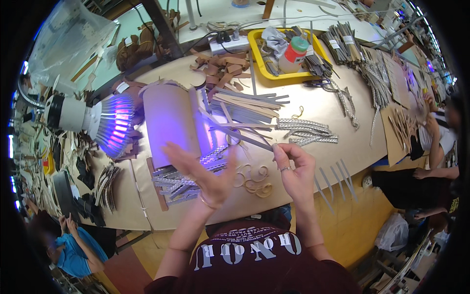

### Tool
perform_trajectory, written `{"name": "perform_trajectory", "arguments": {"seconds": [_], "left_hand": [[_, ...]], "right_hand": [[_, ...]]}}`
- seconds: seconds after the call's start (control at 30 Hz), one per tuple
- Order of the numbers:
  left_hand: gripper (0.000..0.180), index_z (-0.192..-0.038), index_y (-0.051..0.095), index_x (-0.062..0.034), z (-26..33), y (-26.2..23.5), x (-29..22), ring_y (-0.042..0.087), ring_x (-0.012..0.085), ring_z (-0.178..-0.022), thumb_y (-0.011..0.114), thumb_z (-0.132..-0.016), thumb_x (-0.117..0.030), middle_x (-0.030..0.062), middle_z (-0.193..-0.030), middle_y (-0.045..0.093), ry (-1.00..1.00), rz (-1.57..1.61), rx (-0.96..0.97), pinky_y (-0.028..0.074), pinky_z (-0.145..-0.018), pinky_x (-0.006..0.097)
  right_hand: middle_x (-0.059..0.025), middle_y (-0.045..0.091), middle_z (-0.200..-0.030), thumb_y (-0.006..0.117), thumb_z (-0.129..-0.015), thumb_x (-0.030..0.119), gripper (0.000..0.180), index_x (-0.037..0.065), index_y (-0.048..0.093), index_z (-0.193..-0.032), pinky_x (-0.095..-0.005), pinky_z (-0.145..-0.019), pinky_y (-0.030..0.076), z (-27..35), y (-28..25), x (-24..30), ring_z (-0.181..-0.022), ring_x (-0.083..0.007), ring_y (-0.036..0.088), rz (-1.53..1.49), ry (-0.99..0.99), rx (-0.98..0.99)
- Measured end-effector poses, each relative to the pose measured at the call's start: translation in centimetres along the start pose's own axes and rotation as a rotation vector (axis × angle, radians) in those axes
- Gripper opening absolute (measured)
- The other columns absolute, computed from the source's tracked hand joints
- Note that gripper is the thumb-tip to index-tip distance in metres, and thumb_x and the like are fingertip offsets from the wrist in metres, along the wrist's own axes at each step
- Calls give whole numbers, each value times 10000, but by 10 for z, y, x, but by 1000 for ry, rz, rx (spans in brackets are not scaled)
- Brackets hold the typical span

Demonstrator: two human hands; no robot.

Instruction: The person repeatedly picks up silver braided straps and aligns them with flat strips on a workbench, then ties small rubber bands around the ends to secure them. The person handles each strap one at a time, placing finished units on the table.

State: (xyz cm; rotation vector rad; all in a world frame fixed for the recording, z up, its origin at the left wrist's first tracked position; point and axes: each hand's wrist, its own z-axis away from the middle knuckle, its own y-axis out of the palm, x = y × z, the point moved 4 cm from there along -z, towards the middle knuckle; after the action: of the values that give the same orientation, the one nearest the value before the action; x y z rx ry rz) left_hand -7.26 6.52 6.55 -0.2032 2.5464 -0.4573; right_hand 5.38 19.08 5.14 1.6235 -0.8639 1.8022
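Note:
My right hand (299,171) pinches the near end of a flat grey strip (247,138) between thumb and fingers. The strip slants up and to the left over the worktable. My left hand (208,179), somewhat blurred, is open with its fingers spread, above a pile of silver-grey braided straps (182,188). Just beyond it stands a rounded tan block (169,120) lit violet by a lamp (115,126). Grey and beige strips (245,105) lie in a loose bunch beyond my right hand, beside more braided straps (308,131).
Thin curled beige offcuts (257,182) lie between my hands. A yellow tray (264,68) at the back holds a green-topped bottle (294,51) and a cloth. Brown scraps (225,66) sit left of it. Grey strips (338,179) hang at the table's front edge. Other people work at both sides.

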Motion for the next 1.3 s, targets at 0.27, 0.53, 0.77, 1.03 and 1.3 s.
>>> {"name": "perform_trajectory", "arguments": {"seconds": [0.27, 0.53, 0.77, 1.03, 1.3], "left_hand": [[295, -1105, 701, -19, 2, 11, -15, 681, 271, -902, 712, -816, 36, 118, -1065, 706, -38, 435, 503, 533, -788, 348], [281, -1010, 729, -24, -7, 5, -19, 693, 247, -808, 732, -751, 84, 122, -1005, 714, -144, 470, 502, 554, -689, 319], [392, -1062, 728, -41, 6, 3, -22, 688, 265, -830, 738, -681, 53, 131, -1055, 693, 96, 442, 452, 572, -685, 326], [415, -1078, 724, -58, 9, 3, -20, 684, 267, -850, 735, -674, 38, 130, -1118, 667, 212, 417, 437, 574, -665, 307], [369, -1047, 715, -36, 7, 5, -23, 689, 266, -828, 733, -689, 48, 127, -1073, 681, 157, 445, 475, 575, -699, 322]], "right_hand": [[-10, 663, -820, 652, -953, 107, 166, -37, 710, -1011, -223, -677, 463, 5, -7, 16, -759, -59, 582, -427, 113, 221], [-51, 647, -833, 619, -953, 74, 152, -51, 701, -980, -229, -682, 462, 15, -16, 29, -753, -94, 578, -260, 188, 209], [-24, 669, -911, 608, -977, 63, 143, -32, 683, -1052, -217, -723, 480, 20, -12, 32, -821, -63, 590, -468, 219, 311], [-34, 674, -916, 598, -982, 59, 143, -36, 679, -1051, -219, -726, 482, 20, -12, 32, -822, -67, 593, -455, 223, 323], [-20, 634, -884, 587, -981, 51, 128, -49, 662, -1006, -223, -706, 472, 21, -11, 31, -796, -66, 571, -335, 171, 280]]}}
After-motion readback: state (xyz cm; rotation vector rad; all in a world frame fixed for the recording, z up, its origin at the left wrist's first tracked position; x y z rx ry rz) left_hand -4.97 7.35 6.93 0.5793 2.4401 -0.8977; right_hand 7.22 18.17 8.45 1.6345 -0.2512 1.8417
